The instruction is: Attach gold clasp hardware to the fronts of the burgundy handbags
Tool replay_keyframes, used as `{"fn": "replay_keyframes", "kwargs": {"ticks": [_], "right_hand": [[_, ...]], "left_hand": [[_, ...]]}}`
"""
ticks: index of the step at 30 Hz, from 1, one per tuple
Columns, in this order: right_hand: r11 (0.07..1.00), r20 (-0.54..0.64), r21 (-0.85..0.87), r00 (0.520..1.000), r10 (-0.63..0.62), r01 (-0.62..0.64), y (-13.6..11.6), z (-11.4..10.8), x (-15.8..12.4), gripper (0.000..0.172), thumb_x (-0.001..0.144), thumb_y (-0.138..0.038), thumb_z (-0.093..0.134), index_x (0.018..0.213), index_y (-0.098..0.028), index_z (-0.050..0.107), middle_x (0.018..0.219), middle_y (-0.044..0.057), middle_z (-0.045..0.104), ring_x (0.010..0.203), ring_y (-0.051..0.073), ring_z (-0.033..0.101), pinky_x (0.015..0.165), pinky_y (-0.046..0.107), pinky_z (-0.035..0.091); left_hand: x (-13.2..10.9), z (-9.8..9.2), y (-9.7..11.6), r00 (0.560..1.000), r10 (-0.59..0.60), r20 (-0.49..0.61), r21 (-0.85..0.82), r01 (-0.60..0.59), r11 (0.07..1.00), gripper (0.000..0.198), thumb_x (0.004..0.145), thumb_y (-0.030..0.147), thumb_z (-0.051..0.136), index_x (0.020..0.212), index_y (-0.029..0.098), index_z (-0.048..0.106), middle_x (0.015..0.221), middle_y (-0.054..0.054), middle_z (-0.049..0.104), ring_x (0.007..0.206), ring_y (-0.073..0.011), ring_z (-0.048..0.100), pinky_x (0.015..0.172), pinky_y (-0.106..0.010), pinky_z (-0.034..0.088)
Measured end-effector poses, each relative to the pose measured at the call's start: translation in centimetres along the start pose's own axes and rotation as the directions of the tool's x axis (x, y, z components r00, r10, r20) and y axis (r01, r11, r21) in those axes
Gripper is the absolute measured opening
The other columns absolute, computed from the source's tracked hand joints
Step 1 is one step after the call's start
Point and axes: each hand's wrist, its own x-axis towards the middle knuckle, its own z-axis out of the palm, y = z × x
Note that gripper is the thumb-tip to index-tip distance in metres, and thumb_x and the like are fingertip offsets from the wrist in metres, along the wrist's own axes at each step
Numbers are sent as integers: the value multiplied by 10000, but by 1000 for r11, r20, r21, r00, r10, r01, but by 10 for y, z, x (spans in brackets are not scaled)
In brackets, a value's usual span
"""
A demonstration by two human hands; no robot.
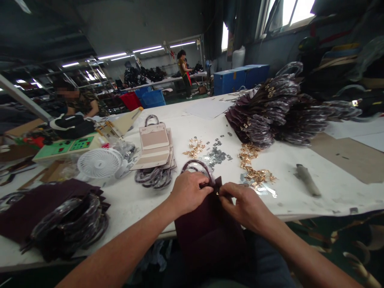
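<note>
A dark burgundy handbag panel [207, 228] hangs over the table's front edge, toward my lap. Its rounded handle [201, 163], wrapped in clear plastic, stands up at the top. My left hand [190, 192] is closed on the panel's top edge by the handle, thumb pointing right. At the handle's right end, my right hand [240, 200] pinches with thumb and forefinger at a small gold metal fitting [217, 193]; the fingers partly hide it. Beyond the hands lie loose gold fittings [195, 148] and flat grey metal plates [217, 155], with more gold pieces [259, 176] to the right.
Plastic-wrapped bag panels are piled at right [264, 112] and near left [60, 216]. Beige-lined panels [154, 144] are stacked left of centre, beside a white fan [100, 163]. A grey-wrapped tool [308, 180] lies at right. Two other people are farther back.
</note>
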Motion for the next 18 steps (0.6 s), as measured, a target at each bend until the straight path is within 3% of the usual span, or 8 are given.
{"fn": "replay_keyframes", "kwargs": {"ticks": [3, 6, 13, 18], "right_hand": [[999, -126, 42, 992, 11, -6, 6, 7, -1, 146, 955, -284, 597, 1069, -272, 687, 946, 28, 773, 819, 214, 716, 751, 322, 503], [997, -193, 73, 981, 12, 2, 9, 12, 0, 156, 963, -300, 605, 1084, -265, 697, 974, 35, 779, 835, 215, 728, 768, 327, 526], [991, -56, 129, 997, 53, -45, 6, 12, 2, 175, 938, -259, 623, 1086, -276, 714, 890, -5, 756, 785, 189, 701, 741, 307, 507], [994, -21, 104, 999, 39, -37, 5, 9, 6, 159, 943, -248, 614, 1053, -288, 721, 910, -9, 762, 799, 195, 698, 760, 308, 500]], "left_hand": [[3, -7, 1, 1000, 6, 6, 1, -6, 1000, 232, 858, 337, 742, 696, 210, 634, 766, 22, 675, 776, -170, 594, 703, -298, 355], [6, -12, 2, 998, -49, 51, -1, 49, 999, 221, 859, 364, 722, 715, 215, 646, 776, 17, 687, 771, -173, 602, 668, -290, 346], [6, -5, -5, 969, -132, 208, -19, 139, 990, 286, 859, 388, 655, 655, 205, 576, 628, 31, 575, 622, -149, 517, 569, -292, 266], [4, -3, -6, 974, -127, 187, -93, 146, 985, 223, 859, 349, 655, 693, 204, 623, 671, 30, 610, 665, -151, 548, 590, -284, 295]]}}
